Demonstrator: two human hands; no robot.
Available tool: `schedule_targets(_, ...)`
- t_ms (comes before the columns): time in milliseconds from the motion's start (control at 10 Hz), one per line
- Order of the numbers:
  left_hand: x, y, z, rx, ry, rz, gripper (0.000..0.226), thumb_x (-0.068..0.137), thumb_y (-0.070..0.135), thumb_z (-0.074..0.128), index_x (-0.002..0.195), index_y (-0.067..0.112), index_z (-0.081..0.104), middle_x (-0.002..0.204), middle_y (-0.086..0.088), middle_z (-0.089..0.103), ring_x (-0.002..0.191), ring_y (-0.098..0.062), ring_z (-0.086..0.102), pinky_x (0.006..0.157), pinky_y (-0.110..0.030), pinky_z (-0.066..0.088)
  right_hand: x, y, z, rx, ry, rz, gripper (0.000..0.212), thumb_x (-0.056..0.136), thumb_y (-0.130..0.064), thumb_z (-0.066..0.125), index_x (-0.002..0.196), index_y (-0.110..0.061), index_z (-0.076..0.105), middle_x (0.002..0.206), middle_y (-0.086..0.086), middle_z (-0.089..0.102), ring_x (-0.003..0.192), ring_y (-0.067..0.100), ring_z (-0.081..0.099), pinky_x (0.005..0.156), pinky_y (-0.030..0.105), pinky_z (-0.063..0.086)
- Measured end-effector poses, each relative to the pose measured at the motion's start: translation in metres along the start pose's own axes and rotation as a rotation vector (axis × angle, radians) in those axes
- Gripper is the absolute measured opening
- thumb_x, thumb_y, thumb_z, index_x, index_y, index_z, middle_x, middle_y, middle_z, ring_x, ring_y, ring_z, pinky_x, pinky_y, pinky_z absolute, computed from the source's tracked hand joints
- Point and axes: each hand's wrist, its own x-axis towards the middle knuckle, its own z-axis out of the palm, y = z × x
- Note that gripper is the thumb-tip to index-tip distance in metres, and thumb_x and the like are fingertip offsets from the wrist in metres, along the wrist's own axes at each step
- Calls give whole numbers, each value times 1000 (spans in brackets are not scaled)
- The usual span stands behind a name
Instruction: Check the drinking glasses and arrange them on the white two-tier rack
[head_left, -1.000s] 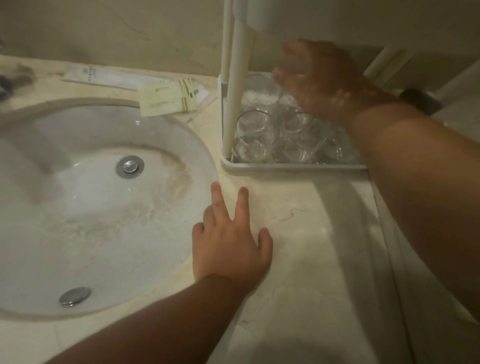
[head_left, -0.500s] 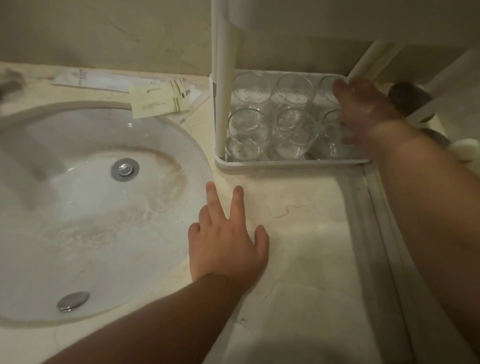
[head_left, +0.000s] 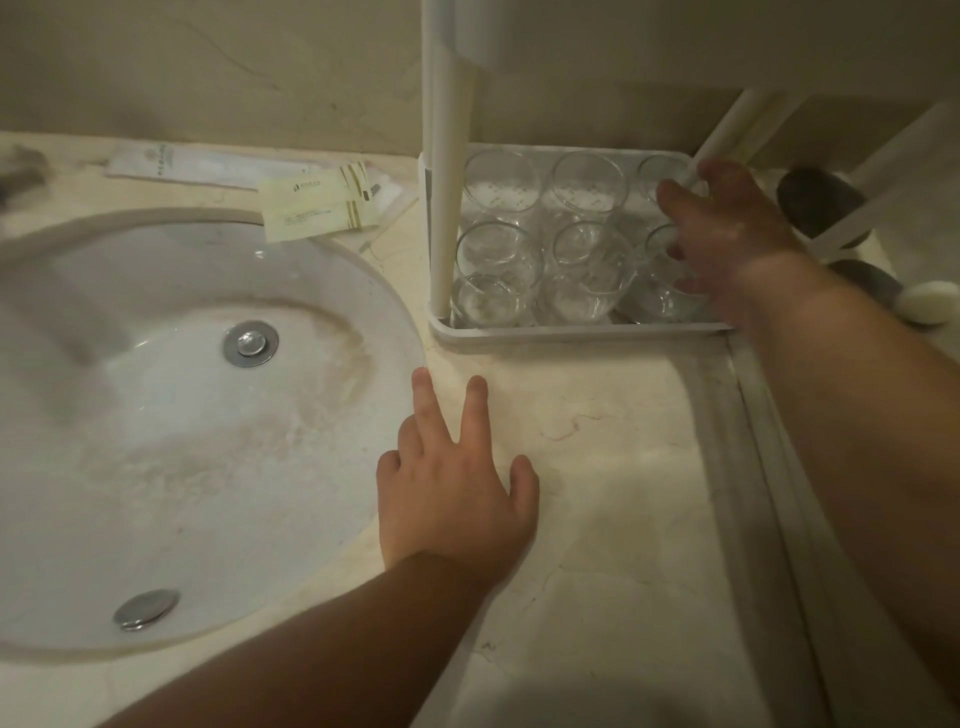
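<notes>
Where right hand (head_left: 727, 244) reaches, glass (head_left: 670, 291) blurs (grip unclear).

Clear drinking glasses (head_left: 589, 244) in white rack (head_left: 571, 332), far right. Cream countertop (head_left: 597, 467) veined faint red-brown. White sink (head_left: 156, 415), brownish staining, chrome drain (head_left: 251, 343). Pale yellow packet (head_left: 317, 208), gold stripes, far centre. Beige wall (head_left: 208, 67).

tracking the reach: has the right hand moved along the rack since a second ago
Yes. The right hand went from the rack's back middle rightward to its right-end glasses.
</notes>
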Motion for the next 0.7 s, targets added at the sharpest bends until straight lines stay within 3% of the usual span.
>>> schedule_targets(200,0,0,0,6,-16,3,75,88,58,29,155,28,13,165,-20,7,135,-34,38,98,-49,39,-12,3,-1,-188,129,-139,72,87,-64,49,149,-35,29,154,0,37,138,28,40,111,39,35)
schedule_targets(400,-2,0,-1,-35,-28,-5,73,87,54,32,154,31,14,165,-20,7,133,-34,38,100,-47,35,-46,13,-7,-223,214,-190,69,90,-56,54,150,-29,32,157,4,29,140,27,35,102,26,28)
schedule_targets(600,-6,-3,-10,-135,-64,-3,74,84,51,36,153,33,18,166,-16,5,142,-31,30,108,-45,30,-111,17,-21,-160,153,-284,66,90,-47,62,146,-21,41,148,6,41,135,24,42,109,28,33)
schedule_targets(700,-8,-5,-21,-201,-70,15,76,83,47,41,154,32,19,166,-15,3,149,-30,19,114,-45,24,-146,20,-31,-146,130,-286,60,92,-45,61,145,-28,40,151,6,35,137,21,38,101,22,25)
